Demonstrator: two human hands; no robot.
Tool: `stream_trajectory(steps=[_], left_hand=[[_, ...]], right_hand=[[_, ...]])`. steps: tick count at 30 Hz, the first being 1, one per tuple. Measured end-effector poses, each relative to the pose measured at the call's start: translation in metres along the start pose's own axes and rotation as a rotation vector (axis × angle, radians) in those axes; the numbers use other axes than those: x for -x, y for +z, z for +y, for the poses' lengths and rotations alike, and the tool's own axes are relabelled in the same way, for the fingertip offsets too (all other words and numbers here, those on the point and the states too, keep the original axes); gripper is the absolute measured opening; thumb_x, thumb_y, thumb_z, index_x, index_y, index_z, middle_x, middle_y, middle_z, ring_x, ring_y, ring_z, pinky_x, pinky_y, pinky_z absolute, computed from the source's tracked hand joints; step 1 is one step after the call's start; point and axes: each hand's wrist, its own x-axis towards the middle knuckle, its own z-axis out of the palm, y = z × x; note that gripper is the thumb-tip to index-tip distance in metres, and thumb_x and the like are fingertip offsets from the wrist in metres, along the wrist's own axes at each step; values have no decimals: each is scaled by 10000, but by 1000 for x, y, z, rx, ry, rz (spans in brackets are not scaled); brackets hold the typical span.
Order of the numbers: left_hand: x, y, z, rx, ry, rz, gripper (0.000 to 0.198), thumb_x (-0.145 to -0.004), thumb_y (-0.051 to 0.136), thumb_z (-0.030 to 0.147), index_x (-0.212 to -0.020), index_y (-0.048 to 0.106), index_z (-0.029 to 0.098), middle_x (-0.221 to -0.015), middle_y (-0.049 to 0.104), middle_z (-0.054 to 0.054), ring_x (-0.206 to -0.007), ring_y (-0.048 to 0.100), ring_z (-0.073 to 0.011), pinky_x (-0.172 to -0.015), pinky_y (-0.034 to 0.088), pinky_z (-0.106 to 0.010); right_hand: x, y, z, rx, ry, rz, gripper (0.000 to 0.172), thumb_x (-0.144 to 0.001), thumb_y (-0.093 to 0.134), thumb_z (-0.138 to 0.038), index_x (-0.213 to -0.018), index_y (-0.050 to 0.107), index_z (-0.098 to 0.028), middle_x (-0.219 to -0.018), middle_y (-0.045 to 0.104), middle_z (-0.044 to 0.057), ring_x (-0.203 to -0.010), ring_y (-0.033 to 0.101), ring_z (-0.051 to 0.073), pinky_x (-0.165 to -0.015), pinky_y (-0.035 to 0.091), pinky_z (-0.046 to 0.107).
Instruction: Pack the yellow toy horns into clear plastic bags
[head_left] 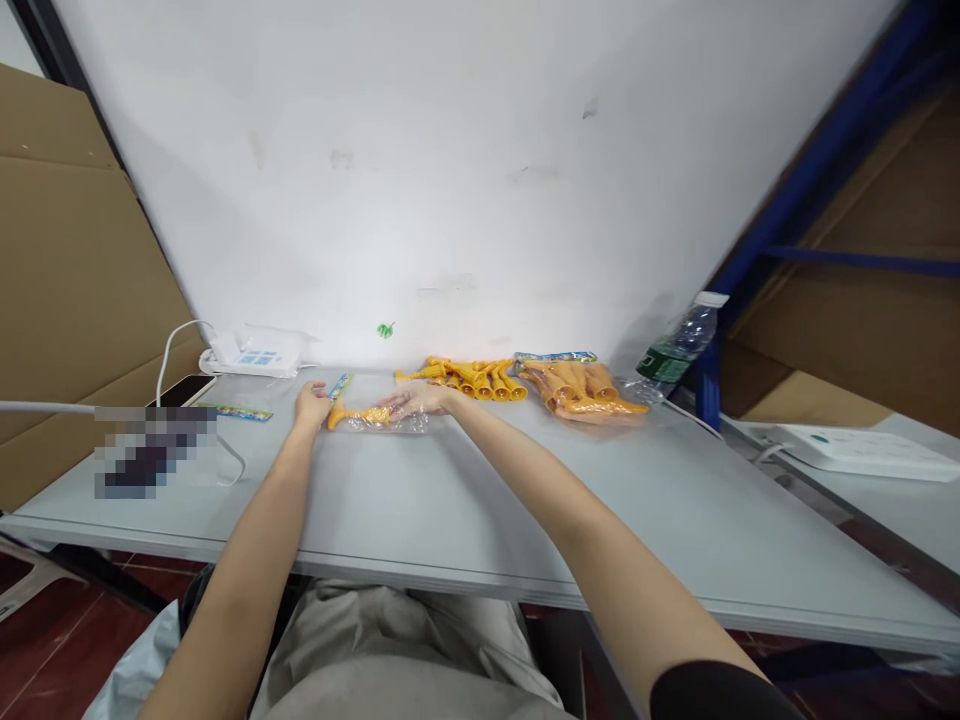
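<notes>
A clear plastic bag (411, 423) lies on the table, with an orange-yellow, horn-shaped plastic toy (352, 416) inside it. Over the bag's right part reaches my right hand (420, 398), its fingers closed on the plastic and the toy. At the bag's left end is my left hand (313, 402), thumb and fingers apart, close beside a colourful printed card (340, 386). Whether the left fingertips touch the card is hard to see. Just beyond my right hand lies a row of several loose orange-yellow horn-shaped toys (480, 380).
Bagged toys (577, 388) with a printed header lie to the right, near a leaning water bottle (679, 345). At left are another printed card (244, 412), a phone (184, 390), a white power strip (262, 357) and cables. A white panel (480, 200) backs the table (480, 500).
</notes>
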Motion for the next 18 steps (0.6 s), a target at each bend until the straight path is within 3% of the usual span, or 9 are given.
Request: stream_trajectory(steps=[3, 7, 9, 12, 15, 18], left_hand=[[3, -5, 1, -120, 33, 53, 446, -645, 626, 96, -1077, 552, 178, -1066, 609, -102, -984, 602, -232, -828, 461, -329], [15, -6, 8, -353, 201, 176, 514, -675, 639, 147, -1174, 519, 186, -1263, 502, -140, -1178, 480, -290, -950, 398, -391], [21, -2, 12, -394, 316, 174, 483, -744, 553, 130, -1219, 498, 193, -1328, 469, -129, -1251, 415, -275, -1008, 356, -397], [27, 10, 14, -412, 492, 56, 449, -834, 452, 169, -1282, 471, 182, -1444, 376, -106, -1350, 303, -233, -1091, 271, -374], [28, 20, 12, -451, 543, -145, 444, -893, 381, 247, -1326, 454, 178, -1477, 352, -87, -1389, 246, -218, -1125, 199, -388], [27, 25, 8, -502, 504, -279, 440, -923, 311, 272, -1318, 477, 172, -1439, 416, -90, -1370, 297, -215, -1130, 171, -411]], right_hand=[[6, -13, -12, -62, 101, -63, 272, -628, 739, -149, -898, 719, -174, -945, 718, 42, -889, 632, 146, -770, 497, 233], [12, -46, -31, 33, 409, -105, 195, -580, 769, -188, -764, 718, -148, -833, 725, 69, -768, 669, 173, -703, 525, 255], [13, -63, -38, 94, 480, -23, 177, -612, 749, -218, -749, 707, -114, -758, 718, 101, -703, 666, 194, -672, 534, 292], [8, -78, -37, 338, 444, 273, 169, -709, 650, -184, -844, 699, -95, -805, 714, 133, -700, 658, 204, -680, 524, 313], [-1, -75, -24, 615, 331, 560, 325, -747, 567, -117, -1059, 657, -126, -1077, 673, 137, -878, 648, 216, -768, 494, 303], [-9, -60, -6, 793, 299, 556, 405, -761, 565, -137, -1161, 614, -176, -1183, 622, 117, -1032, 591, 233, -866, 446, 323]])
